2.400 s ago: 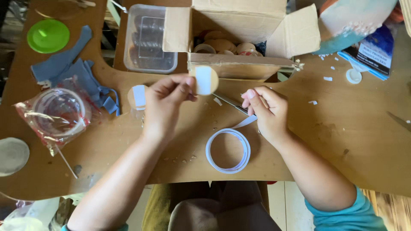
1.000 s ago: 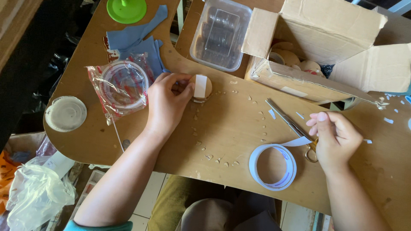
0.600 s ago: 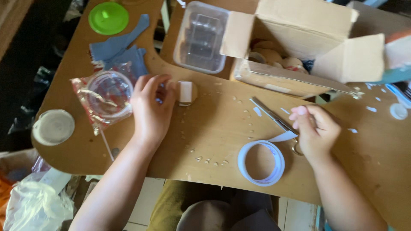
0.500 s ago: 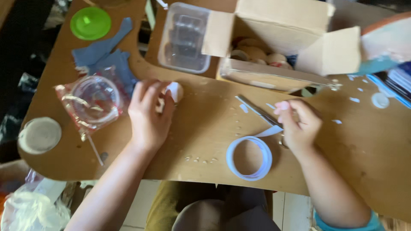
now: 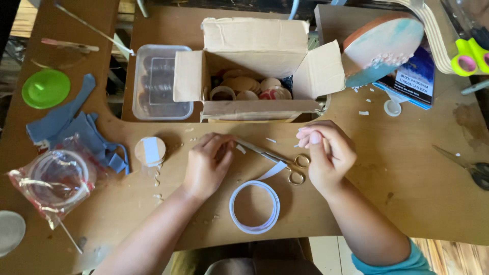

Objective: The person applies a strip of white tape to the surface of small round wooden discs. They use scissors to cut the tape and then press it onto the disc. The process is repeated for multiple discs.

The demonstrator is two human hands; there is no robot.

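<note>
My left hand (image 5: 206,164) rests on the wooden table (image 5: 407,193) with its fingers loosely curled and nothing in it, fingertips next to the blade tips of small metal scissors (image 5: 270,158). The scissors lie flat between my hands. My right hand (image 5: 326,153) hovers just right of the scissors' ring handles, fingertips pinched together, with nothing visible in them. A white tape roll (image 5: 254,206) lies in front of both hands, its loose end (image 5: 272,170) reaching toward the scissors. A round wooden disc with a white strip (image 5: 150,151) lies left of my left hand.
An open cardboard box (image 5: 254,46) of wooden discs stands behind the hands, with a clear plastic tub (image 5: 160,86) on its left. At the left lie blue scraps (image 5: 76,127), a green lid (image 5: 46,87) and a bagged clear container (image 5: 53,175). A painted round board (image 5: 382,46) and larger scissors (image 5: 468,165) are at the right.
My left hand has set the taped disc down on the table and moved right to the scissors. My right hand has let go of the scissors, which now lie flat.
</note>
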